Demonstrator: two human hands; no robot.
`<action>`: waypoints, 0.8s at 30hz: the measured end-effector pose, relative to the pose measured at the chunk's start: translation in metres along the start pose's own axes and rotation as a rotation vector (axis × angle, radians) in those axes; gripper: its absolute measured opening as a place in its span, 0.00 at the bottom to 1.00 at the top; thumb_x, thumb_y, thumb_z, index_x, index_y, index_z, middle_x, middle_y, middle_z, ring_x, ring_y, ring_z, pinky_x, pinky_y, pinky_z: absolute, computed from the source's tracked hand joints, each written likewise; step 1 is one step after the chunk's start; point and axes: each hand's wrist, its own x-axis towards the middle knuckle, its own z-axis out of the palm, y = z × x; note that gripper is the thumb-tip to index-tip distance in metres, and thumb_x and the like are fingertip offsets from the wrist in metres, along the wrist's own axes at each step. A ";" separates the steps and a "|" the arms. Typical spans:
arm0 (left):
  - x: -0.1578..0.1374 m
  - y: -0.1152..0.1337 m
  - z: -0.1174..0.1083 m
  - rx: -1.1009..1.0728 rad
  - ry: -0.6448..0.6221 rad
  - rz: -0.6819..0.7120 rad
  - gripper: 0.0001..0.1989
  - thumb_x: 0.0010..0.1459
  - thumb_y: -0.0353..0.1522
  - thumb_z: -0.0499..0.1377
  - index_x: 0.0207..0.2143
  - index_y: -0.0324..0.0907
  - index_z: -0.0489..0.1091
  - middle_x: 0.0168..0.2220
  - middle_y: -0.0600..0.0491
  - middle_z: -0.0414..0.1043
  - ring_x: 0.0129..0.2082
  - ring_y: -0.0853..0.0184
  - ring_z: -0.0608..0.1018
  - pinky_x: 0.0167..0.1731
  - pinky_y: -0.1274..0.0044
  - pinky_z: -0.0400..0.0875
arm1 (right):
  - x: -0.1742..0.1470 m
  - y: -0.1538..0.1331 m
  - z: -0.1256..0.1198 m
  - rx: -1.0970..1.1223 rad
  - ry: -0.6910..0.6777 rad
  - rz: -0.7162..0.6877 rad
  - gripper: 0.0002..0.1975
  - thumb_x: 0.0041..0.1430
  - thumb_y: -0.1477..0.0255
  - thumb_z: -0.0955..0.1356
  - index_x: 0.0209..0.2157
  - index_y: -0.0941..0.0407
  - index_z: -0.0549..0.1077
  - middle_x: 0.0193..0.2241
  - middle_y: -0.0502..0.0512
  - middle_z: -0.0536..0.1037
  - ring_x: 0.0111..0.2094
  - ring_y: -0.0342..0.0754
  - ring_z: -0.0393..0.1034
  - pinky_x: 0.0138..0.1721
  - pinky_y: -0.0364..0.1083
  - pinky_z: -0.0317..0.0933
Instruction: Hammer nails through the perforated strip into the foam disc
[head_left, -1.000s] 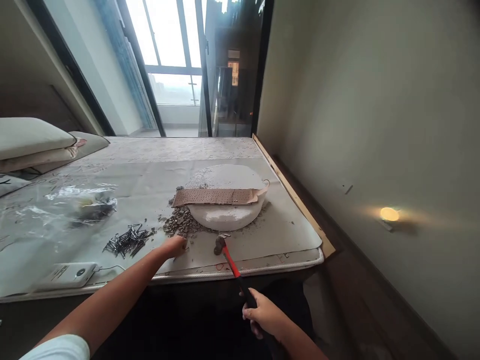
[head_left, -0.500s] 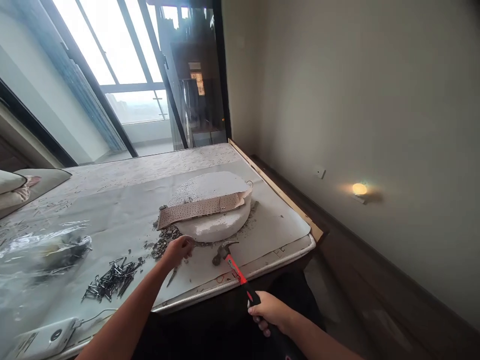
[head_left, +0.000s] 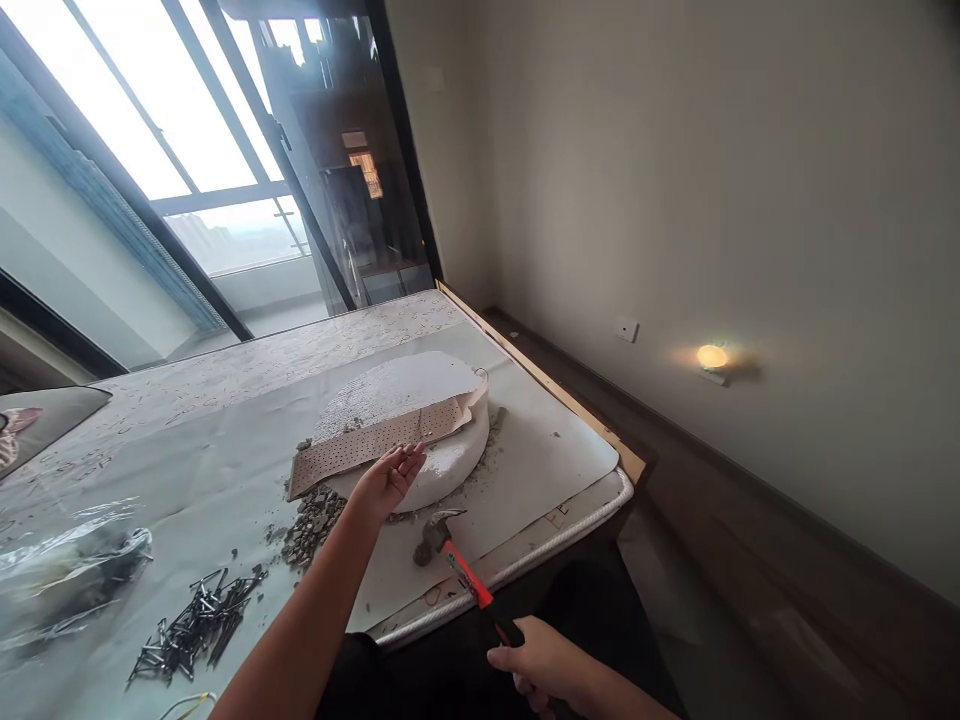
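Observation:
My right hand (head_left: pixel 541 660) grips a claw hammer (head_left: pixel 469 580) by its black and red handle; the metal head hangs low over the sheet's front edge. My left hand (head_left: pixel 388 484) is turned palm up at the front of a round white foam block (head_left: pixel 450 468), its fingers curled with the thumb against them. Anything pinched there is too small to make out. Across the block lies a perforated beige strip (head_left: pixel 375 437), slightly bent at its right end. Grey stone chips (head_left: pixel 311 525) are heaped by the block's left side, partly behind my left forearm.
A pile of dark nails (head_left: pixel 196 622) lies on the pale sheet (head_left: pixel 202 470) at the left, near a clear plastic bag (head_left: pixel 67 570). A wooden rail (head_left: pixel 540 375) runs along the right side. Beyond it stands a wall with a lit night light (head_left: pixel 712 357).
My left hand has risen from beside the stone chips to the block's front, turning palm up. The hammer stays in my right hand, slightly lower. The view has shifted a little.

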 end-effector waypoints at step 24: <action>0.089 0.003 0.023 1.280 0.104 0.471 0.21 0.47 0.48 0.58 0.19 0.39 0.69 0.19 0.52 0.70 0.20 0.70 0.70 0.23 0.78 0.64 | 0.043 0.047 -0.025 0.153 -0.135 -0.187 0.10 0.52 0.68 0.65 0.22 0.60 0.70 0.14 0.46 0.62 0.17 0.38 0.57 0.21 0.39 0.52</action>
